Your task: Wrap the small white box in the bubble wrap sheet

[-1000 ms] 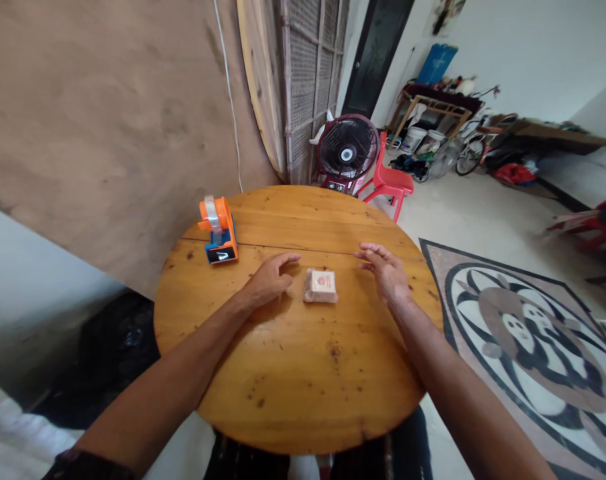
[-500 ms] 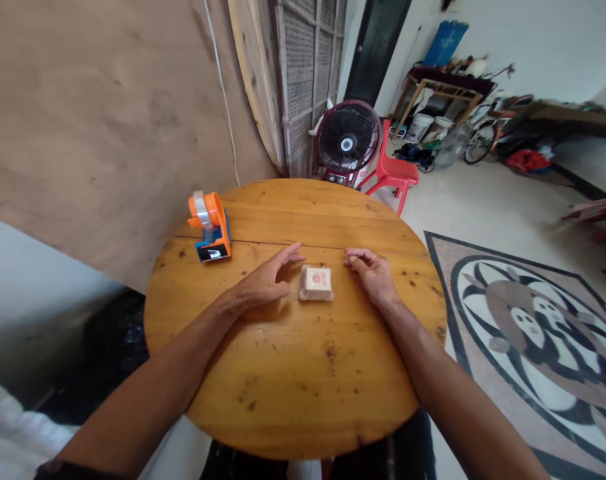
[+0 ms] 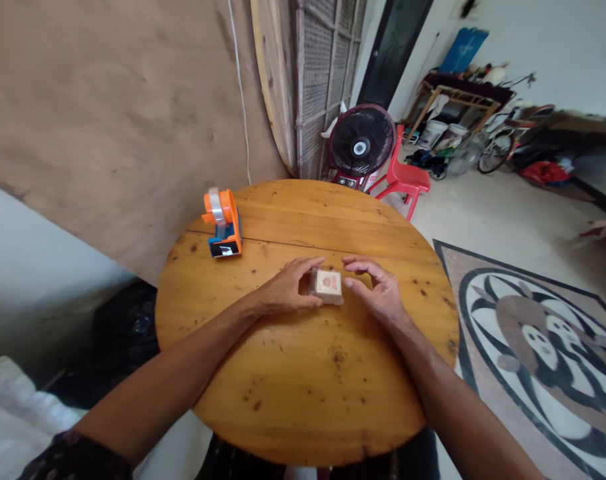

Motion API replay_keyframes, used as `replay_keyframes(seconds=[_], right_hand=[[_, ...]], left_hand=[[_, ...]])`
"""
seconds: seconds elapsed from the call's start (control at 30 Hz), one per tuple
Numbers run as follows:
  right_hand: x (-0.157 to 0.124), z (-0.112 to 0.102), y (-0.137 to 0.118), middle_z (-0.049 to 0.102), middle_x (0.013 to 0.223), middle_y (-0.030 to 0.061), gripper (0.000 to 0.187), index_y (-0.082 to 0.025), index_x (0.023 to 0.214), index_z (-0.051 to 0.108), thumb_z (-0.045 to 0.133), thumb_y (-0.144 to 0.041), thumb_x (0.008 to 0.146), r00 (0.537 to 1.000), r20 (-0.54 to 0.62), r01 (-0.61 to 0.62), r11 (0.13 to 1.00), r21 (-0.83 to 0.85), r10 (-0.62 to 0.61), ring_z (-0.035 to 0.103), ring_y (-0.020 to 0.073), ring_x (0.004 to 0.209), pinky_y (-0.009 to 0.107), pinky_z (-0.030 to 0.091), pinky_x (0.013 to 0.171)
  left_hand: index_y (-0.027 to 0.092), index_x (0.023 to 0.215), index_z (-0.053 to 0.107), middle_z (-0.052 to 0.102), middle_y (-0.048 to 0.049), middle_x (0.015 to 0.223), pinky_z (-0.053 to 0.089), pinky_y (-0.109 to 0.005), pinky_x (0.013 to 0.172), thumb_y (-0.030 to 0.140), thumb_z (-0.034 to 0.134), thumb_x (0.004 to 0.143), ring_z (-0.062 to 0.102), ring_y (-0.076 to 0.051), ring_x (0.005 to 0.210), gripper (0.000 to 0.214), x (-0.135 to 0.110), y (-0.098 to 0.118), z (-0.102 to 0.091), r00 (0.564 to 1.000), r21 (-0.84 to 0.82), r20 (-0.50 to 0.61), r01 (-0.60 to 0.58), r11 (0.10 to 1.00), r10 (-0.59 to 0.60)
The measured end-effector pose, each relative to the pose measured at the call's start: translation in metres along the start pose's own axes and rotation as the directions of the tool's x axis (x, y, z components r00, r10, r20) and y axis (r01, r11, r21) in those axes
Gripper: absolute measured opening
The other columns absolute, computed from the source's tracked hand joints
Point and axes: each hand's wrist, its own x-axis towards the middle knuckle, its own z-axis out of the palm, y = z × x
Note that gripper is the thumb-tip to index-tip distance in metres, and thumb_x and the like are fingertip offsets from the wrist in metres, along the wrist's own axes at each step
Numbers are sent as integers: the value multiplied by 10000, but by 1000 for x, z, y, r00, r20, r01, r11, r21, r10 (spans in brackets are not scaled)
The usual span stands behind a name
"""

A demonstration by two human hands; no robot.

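Observation:
A small pale box in clear wrap (image 3: pixel 327 283), with a reddish print on top, lies on the round wooden table (image 3: pixel 303 387). My left hand (image 3: pixel 293 288) is at its left side, thumb and fingers apart on either side of the box's left end; whether they touch it I cannot tell. To the right of the box, my right hand (image 3: pixel 377 288) is held with curved fingers and thumb apart, nothing between them.
An orange and blue tape dispenser (image 3: pixel 225 227) with a roll of clear tape stands at the table's left edge. Beyond the far edge are a fan (image 3: pixel 361 145) and a red plastic chair (image 3: pixel 407 175). A wooden board (image 3: pixel 133 100) rises at the left.
My left hand has come in around the left end of the box. My right hand has spread its thumb and fingers from a pinch. The whole view has shifted a little.

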Motion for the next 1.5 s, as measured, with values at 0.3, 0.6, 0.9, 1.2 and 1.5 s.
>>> replay_keyframes(seconds=[0.3,0.6,0.9,1.2,1.5], right_hand=[[-3,21,-6,631,1149,72,170,-246,965,655,667,-262,796,991,68,131,965,-227,-118,588,221,1095,420,428,968],[-2,20,-6,674,1066,55,69,-242,852,646,581,-221,854,986,25,162,945,-285,-162,613,208,1013,414,445,911],[-3,22,-6,622,1127,65,136,-217,805,617,583,-336,860,991,-5,-131,981,146,133,584,205,1069,365,463,909],[2,15,-7,639,1115,73,210,-220,811,581,587,-426,847,986,-54,-141,970,200,155,609,215,1010,391,449,943],[4,12,-7,643,1133,61,199,-224,816,576,599,-420,842,987,-29,-143,957,254,156,622,214,1025,394,458,947]], left_hand=[[221,1414,348,482,-109,1380,369,-473,1042,273,692,671,472,-297,1230,821,1,3,4,999,-21,-41,-29,999,28],[206,1416,339,491,-118,1360,359,-468,1052,190,640,658,464,-291,1239,816,-1,9,6,996,-27,-56,-73,997,71],[234,1429,297,464,-103,1380,374,-433,1041,154,590,678,472,-271,1225,810,-2,9,10,980,-19,-77,-186,982,184],[258,1458,236,410,-94,1438,320,-481,1078,120,552,657,402,-295,1290,873,-3,11,7,965,53,-20,-261,964,262],[212,1483,159,277,-131,1510,276,-481,1124,182,611,668,325,-301,1361,932,-6,14,7,970,-41,-24,-244,969,243]])
